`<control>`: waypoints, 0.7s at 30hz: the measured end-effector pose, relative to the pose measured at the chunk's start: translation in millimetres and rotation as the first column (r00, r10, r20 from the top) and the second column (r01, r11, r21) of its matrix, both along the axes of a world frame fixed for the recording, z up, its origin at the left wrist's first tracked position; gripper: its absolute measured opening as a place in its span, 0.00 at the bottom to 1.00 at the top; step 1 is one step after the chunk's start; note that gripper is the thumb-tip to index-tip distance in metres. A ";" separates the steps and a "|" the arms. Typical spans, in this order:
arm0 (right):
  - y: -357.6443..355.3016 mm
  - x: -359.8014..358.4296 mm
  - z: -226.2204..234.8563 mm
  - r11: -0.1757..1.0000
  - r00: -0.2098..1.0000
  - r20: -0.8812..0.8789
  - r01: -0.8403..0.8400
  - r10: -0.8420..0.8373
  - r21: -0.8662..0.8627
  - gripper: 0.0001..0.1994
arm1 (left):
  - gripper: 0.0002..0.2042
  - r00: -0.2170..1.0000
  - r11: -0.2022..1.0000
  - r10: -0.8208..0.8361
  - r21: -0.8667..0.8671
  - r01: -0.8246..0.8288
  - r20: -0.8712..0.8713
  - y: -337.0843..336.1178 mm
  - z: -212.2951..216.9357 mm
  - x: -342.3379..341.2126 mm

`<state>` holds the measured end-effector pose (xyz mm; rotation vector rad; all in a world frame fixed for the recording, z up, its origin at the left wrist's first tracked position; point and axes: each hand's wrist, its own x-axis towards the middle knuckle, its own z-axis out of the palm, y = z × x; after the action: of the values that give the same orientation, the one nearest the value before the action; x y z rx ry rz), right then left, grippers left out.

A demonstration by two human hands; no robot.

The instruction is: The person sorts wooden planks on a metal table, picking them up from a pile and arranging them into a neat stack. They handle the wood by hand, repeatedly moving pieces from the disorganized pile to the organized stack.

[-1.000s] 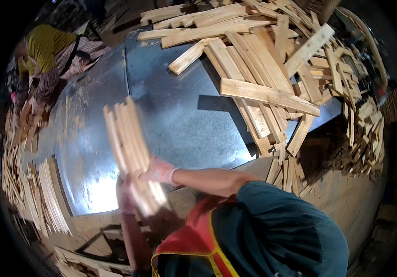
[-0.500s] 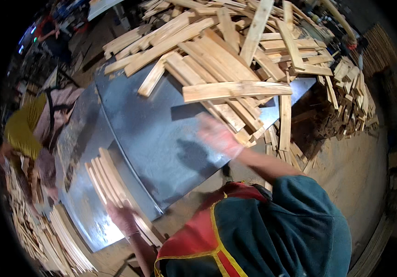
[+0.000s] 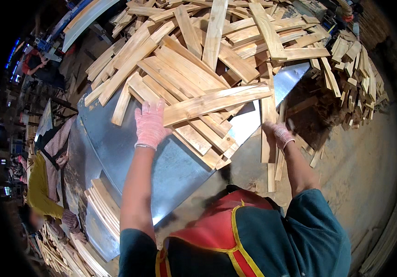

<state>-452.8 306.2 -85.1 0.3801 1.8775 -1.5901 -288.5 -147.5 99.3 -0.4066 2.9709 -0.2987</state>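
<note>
The left hand (image 3: 152,124), gloved, fingers slightly apart, was at the left end of a crosswise plank (image 3: 217,105) atop a wood pile (image 3: 189,69). The right hand (image 3: 281,135) met a jutting plank (image 3: 268,147) past the metal table (image 3: 129,150)'s edge; its grip could not be told. Bare metal lay left of the pile. Half a second earlier, the left hand held the strips (image 3: 102,207).

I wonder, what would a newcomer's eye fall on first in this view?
Probably the large, jumbled pile of wooden boards across the upper middle, on the metal table. Next, perhaps, the pink-gloved left hand at the left end of a board lying across the pile, and the right hand at a board jutting past the table's edge.
</note>
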 end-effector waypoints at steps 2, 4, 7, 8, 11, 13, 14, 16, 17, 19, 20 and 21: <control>21.2 -15.4 -36.9 0.971 0.994 0.090 -0.039 0.062 -0.237 0.19 | 0.54 0.988 0.983 0.026 0.176 -0.053 0.149 -5.2 -10.0 -16.9; -10.5 12.1 39.3 0.841 0.965 0.257 0.181 -0.052 -0.510 0.20 | 0.52 0.967 0.939 0.069 0.312 -0.146 0.244 -4.6 -5.9 17.3; -34.1 85.8 112.4 0.681 0.934 0.342 0.318 -0.105 -0.660 0.22 | 0.45 0.993 0.805 0.098 0.583 -0.114 0.059 -0.7 -29.7 113.6; -44.6 112.2 115.1 0.630 0.925 0.345 0.365 -0.160 -0.686 0.23 | 0.42 0.993 0.711 0.119 0.698 -0.090 0.007 -1.2 -43.2 144.5; -68.6 164.0 100.2 0.765 0.973 0.228 0.170 -0.031 -0.621 0.29 | 0.34 0.878 -0.078 0.367 0.951 -0.299 0.306 4.9 -57.9 216.8; -96.3 173.8 91.5 0.864 0.978 0.201 0.050 0.059 -0.501 0.28 | 0.28 0.706 -0.541 0.448 0.795 -0.275 0.549 38.0 -44.8 245.4; -117.8 187.4 88.2 0.898 0.976 0.184 -0.025 0.117 -0.440 0.28 | 0.24 0.607 -0.631 0.508 0.744 -0.220 0.611 51.3 -31.5 252.7; -157.0 206.4 80.5 0.850 0.949 0.093 -0.224 0.302 -0.477 0.23 | 0.22 0.545 -0.742 0.526 0.665 -0.080 0.652 59.1 -29.0 288.2; -176.6 219.2 71.8 0.833 0.907 0.117 -0.314 0.405 -0.456 0.22 | 0.21 0.477 -0.723 0.609 0.691 0.004 0.634 59.2 -24.5 317.7; -229.4 273.6 79.7 0.803 0.856 0.084 -0.438 0.509 -0.405 0.19 | 0.18 0.351 -0.665 0.729 0.730 0.157 0.588 57.3 -27.2 376.2; -247.5 279.3 55.2 0.751 0.823 0.028 -0.503 0.568 -0.427 0.21 | 0.17 0.254 -0.622 0.778 0.761 0.185 0.574 60.5 -30.4 387.4; -265.1 309.3 43.7 0.732 0.768 0.074 -0.571 0.636 -0.371 0.21 | 0.17 0.160 -0.578 0.815 0.796 0.179 0.557 62.1 -27.6 421.0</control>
<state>-143.5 41.2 -41.5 -0.2158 1.3428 -1.3038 132.5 -85.4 71.6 -2.0093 1.0945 2.6554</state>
